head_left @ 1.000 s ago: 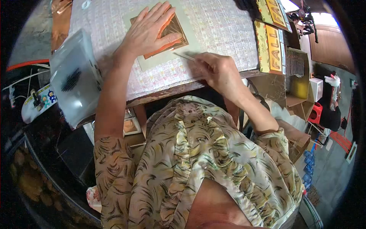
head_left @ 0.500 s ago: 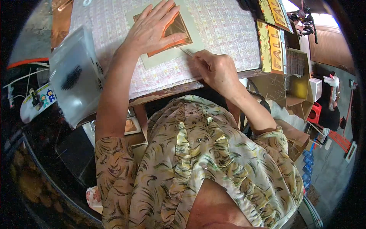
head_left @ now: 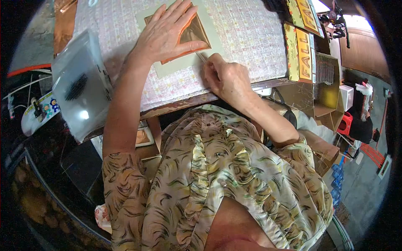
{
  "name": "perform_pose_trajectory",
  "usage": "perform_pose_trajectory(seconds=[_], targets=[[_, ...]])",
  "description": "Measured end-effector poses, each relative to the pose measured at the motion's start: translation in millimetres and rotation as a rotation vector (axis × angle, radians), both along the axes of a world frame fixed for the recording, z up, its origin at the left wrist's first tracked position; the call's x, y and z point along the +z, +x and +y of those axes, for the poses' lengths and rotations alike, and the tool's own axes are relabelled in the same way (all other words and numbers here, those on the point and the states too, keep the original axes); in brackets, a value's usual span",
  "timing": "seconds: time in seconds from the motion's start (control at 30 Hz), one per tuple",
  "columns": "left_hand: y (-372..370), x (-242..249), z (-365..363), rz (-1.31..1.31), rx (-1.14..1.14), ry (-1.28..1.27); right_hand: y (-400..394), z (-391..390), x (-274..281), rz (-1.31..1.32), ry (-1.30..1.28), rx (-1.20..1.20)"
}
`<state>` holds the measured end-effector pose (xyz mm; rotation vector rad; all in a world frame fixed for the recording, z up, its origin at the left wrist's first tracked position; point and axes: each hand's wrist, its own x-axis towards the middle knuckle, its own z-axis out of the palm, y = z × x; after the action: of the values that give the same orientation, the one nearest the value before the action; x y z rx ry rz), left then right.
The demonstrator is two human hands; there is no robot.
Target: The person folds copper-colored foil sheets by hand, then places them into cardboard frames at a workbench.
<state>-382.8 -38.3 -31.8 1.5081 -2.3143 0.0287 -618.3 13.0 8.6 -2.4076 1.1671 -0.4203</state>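
My left hand (head_left: 165,37) lies flat with fingers spread on a shiny copper-coloured square sheet (head_left: 194,34). Under that sheet is a larger pale grey-green card (head_left: 169,70), whose border shows around it. My right hand (head_left: 226,77) is closed around a thin, pale, pointed stick-like tool (head_left: 202,56). Its tip is at the lower edge of the copper-coloured sheet, close to my left thumb. Most of the tool is hidden in my fingers, so its exact kind cannot be made out.
A woven pale cloth (head_left: 247,37) covers the table. To the left lie clear plastic bags (head_left: 81,90) and a copper-coloured strip (head_left: 65,25). Printed "FALL" cards (head_left: 304,54) stand at the right edge, near cardboard boxes (head_left: 328,98). A red stool (head_left: 345,123) is farther right.
My right hand has shifted slightly left with the tool, along the sheet's lower edge. My left hand stays spread on the copper-coloured sheet.
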Motion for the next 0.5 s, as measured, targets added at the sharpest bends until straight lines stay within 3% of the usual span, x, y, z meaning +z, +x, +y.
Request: perform_pose_trajectory(seconds=[0.3,0.5], targets=[[0,3,0,0.011,-0.025,-0.004,5,-1,0,0.075,-0.017,-0.056],[0,-2,-1,0.001,-0.017,-0.012,-8,-11,7,-0.065,0.075,-0.016]])
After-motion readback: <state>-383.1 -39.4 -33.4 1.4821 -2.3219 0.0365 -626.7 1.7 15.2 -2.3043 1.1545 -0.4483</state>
